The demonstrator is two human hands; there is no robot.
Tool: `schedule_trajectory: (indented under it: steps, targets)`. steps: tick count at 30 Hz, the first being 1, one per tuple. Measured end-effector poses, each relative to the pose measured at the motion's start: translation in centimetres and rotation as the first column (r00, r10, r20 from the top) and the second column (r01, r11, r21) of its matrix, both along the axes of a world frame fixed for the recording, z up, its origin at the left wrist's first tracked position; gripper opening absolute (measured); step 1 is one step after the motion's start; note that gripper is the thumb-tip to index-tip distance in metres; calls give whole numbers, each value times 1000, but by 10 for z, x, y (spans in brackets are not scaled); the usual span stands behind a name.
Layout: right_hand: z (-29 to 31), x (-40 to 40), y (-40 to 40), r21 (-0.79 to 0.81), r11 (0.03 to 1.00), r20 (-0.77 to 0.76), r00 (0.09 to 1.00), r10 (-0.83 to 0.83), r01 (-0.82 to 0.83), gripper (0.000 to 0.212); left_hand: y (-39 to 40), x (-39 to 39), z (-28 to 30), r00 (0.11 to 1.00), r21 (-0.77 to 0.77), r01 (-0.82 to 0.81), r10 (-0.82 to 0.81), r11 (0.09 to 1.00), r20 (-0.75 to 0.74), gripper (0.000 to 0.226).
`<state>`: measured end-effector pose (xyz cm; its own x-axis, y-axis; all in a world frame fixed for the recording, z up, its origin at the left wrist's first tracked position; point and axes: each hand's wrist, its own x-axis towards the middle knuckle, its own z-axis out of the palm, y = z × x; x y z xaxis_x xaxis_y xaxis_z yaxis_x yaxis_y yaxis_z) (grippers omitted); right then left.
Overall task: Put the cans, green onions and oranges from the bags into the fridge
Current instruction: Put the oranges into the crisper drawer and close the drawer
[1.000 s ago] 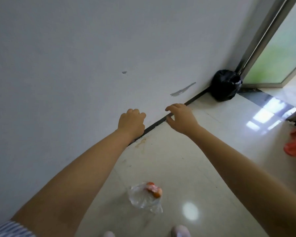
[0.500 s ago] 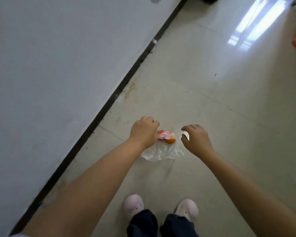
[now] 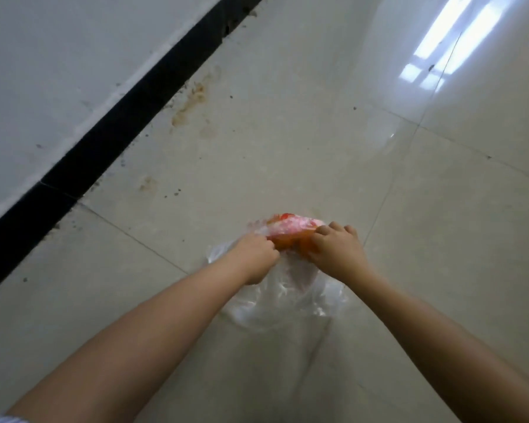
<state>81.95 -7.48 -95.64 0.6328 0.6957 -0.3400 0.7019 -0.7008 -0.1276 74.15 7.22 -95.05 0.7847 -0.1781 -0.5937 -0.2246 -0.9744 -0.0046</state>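
Reaching down, I had both hands at the clear plastic bag (image 3: 275, 300) on the floor (image 3: 409, 239), where half a second earlier they had only hovered above it, fingers loosely curled and holding nothing. A second before that they had been up by the wall (image 3: 58, 71), with the bag lying far below them.

From the head camera, my left hand (image 3: 254, 257) was closed in a fist, pinching a gather of the bag's film. My right hand (image 3: 336, 251) had its fingers curled over the oranges (image 3: 290, 228), which sat in a pink and white wrapper at the far end of the bag. Through the blur I could not tell how many oranges there were, nor whether my right fingers were inside the bag's mouth or pressing through the plastic.

The bag lay out on the tiles, well clear of the black skirting strip (image 3: 110, 132) that ran along the floor's far-left edge.

I judged that the approach was over and the grip had begun: next the oranges would come free of the bag. No fridge showed, so they remained to be carried there.
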Motion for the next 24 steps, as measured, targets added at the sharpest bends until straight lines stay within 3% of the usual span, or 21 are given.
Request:
schedule_trajectory:
  steps: [2,5,8,10,13,19,22,24]
  targets:
    - [-11,8,1,6,1000,114,993,-9,8,34,13,11,-12,996,5,-51,50,999,73,30]
    - [-21,17,1,-119,993,28,999,-23,26,57,26,22,-16,958,-94,-248,258,964,125,31]
    - [-29,23,4,-167,984,-37,997,-66,59,71,26,36,-26,885,-233,-454,466,860,-4,51]
    - [-32,23,5,-168,984,-46,996,-71,62,74,20,46,-33,881,-224,-469,472,855,-41,66]
    - [-37,18,-3,-116,988,-48,993,-110,104,68,6,52,-41,921,-149,-380,388,913,26,81]
    - [-22,7,-39,59,975,-190,961,-200,215,79,-14,45,-28,935,-190,-327,346,926,79,74]
    - [-4,4,-62,224,879,-384,867,-317,420,80,-20,31,-1,931,-308,-319,357,896,74,75]
    - [17,0,-76,259,777,-530,757,-383,574,79,-28,22,25,881,-422,-412,472,807,43,73]
